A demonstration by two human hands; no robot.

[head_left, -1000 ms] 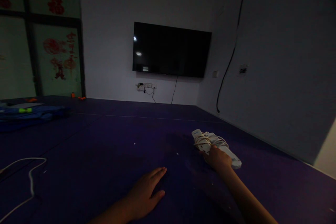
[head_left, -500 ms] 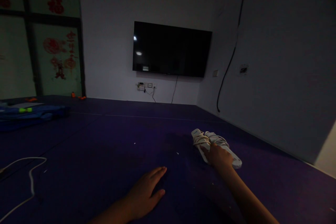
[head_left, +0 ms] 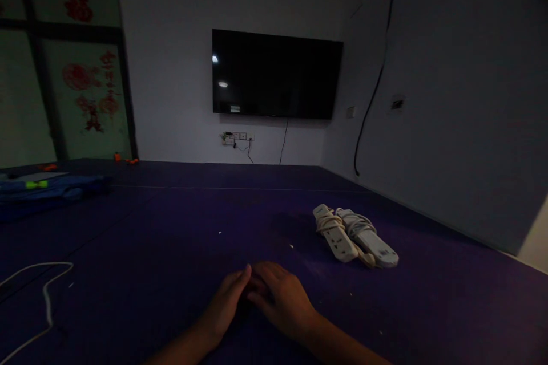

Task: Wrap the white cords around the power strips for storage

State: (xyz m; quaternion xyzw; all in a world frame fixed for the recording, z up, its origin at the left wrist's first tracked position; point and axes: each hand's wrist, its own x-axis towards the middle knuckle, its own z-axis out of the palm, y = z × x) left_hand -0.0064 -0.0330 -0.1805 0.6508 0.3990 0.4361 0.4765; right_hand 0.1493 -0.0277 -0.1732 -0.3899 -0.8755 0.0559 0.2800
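Note:
My left hand [head_left: 226, 302] and my right hand [head_left: 285, 296] are together low in the middle of the head view, over the purple floor mat [head_left: 171, 285]. The right fingers curve toward the left ones, and the fingertips meet or overlap. Nothing shows in either hand; the right thumb stands apart from its fingers, and some left fingers are hidden. Off to the right, two power strips lie side by side: a white one with sockets facing up [head_left: 336, 239] and a greyish-white one [head_left: 375, 244]. Each has its cord wound around one end.
A loose white cable [head_left: 48, 302] curves over the mat at the left. Behind it lies a blue cloth pile [head_left: 72, 187] with a yellow-green item [head_left: 36, 185]. Small orange pieces [head_left: 132, 161] are by the door. A television [head_left: 276, 75] hangs on the far wall.
My right hand has let go of the white power strip and moved left to meet my left hand. Both strips now lie free on the mat.

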